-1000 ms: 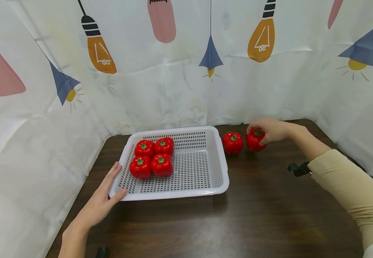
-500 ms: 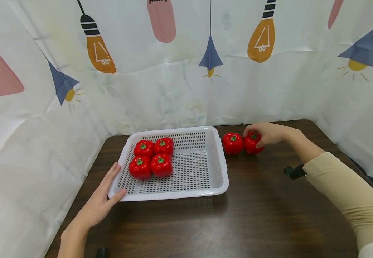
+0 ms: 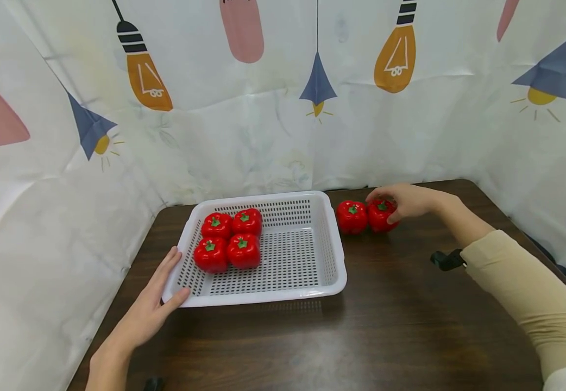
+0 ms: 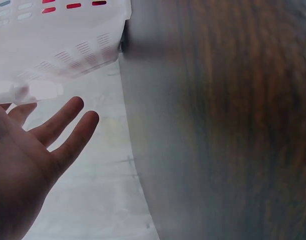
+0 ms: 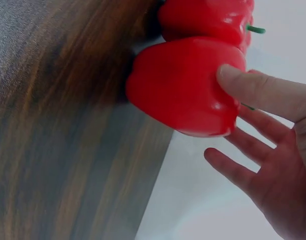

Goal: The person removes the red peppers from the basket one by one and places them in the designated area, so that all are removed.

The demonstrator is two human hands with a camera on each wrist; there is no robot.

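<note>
My right hand [image 3: 407,200] pinches a red bell pepper [image 3: 381,218] from above, near the table's back edge. In the right wrist view its thumb lies on the glossy pepper [image 5: 178,85], with other fingers behind it. A second red bell pepper [image 3: 352,218] stands against its left side. My left hand [image 3: 143,314] rests at the left end of a white perforated basket [image 3: 265,296], its thumb by the front rim. The left wrist view shows that hand [image 4: 30,155] with extended fingers below the basket wall [image 4: 57,47]. Several red bell peppers [image 3: 244,251] sit inside the basket's left half.
The basket stands on a dark brown wooden table [image 3: 361,331]. A white curtain [image 3: 263,146] printed with lamps and bulbs hangs behind the table and along its sides. A black strap end [image 3: 446,260] sticks out by the right sleeve [image 3: 513,293].
My right hand has moved left with its pepper, closing the gap to the neighbouring pepper. The left hand and the basket stay about where they were.
</note>
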